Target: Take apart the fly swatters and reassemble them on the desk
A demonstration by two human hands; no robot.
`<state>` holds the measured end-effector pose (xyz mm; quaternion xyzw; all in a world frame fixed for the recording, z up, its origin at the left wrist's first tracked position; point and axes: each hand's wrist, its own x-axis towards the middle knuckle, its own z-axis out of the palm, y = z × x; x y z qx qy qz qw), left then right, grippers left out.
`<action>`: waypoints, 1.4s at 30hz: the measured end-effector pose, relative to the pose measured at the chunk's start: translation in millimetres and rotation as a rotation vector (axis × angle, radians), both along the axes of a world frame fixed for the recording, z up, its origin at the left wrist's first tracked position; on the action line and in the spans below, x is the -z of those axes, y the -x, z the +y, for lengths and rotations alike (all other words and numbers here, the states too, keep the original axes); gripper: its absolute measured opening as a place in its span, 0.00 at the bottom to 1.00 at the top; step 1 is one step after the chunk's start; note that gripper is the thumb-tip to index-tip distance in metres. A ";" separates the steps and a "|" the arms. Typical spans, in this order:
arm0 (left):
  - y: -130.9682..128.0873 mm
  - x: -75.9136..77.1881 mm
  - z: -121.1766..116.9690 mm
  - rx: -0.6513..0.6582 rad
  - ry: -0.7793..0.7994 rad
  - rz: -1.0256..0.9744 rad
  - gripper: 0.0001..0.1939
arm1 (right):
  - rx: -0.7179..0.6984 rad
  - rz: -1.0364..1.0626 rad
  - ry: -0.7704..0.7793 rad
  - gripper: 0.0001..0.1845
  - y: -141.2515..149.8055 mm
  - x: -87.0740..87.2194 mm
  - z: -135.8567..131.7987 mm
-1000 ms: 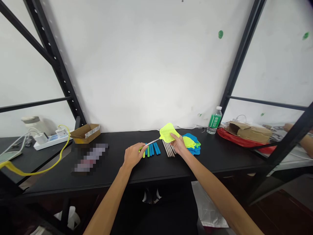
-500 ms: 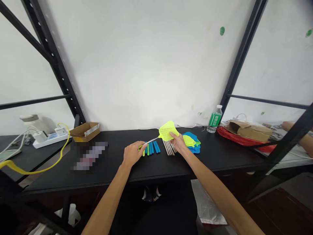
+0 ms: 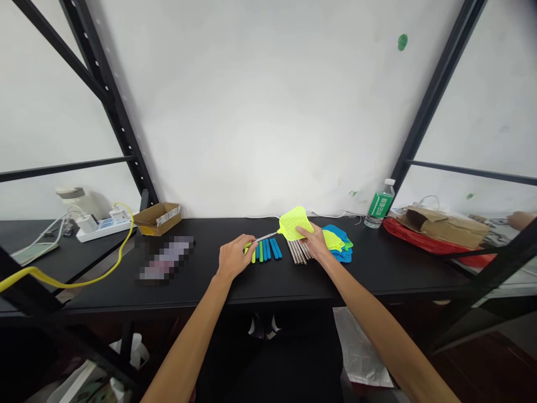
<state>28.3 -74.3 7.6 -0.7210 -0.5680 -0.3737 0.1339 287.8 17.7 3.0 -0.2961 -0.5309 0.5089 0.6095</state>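
A fly swatter (image 3: 295, 223) with a yellow-green perforated head and a thin metal rod is stretched between my two hands above the black table. My left hand (image 3: 235, 254) is closed round its yellow-green handle end. The fingers of my right hand (image 3: 314, 239) pinch the perforated head. Below the rod lies a row of blue and green handles (image 3: 268, 249). Several metal rods (image 3: 297, 252) lie side by side, partly behind my right hand. To the right sits a pile of blue, yellow and green swatter heads (image 3: 342, 252), partly covered by my right wrist.
A water bottle (image 3: 380, 204) stands at the back right, near cardboard (image 3: 444, 226) on red plastic (image 3: 403, 235). On the left are an open cardboard box (image 3: 157, 219), a blurred patch (image 3: 168, 258), a power strip (image 3: 103, 229) and a yellow cable (image 3: 126, 246). Another person's hand (image 3: 520, 220) shows far right.
The camera view has shifted, so everything sits slightly further right. Both hands keep their hold on the fly swatter, with little other change. The other person's hand at far right has moved.
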 end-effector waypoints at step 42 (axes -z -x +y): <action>-5.8 1.2 5.7 -0.008 0.038 0.108 0.20 | 0.067 0.166 0.047 0.27 -1.0 2.1 7.7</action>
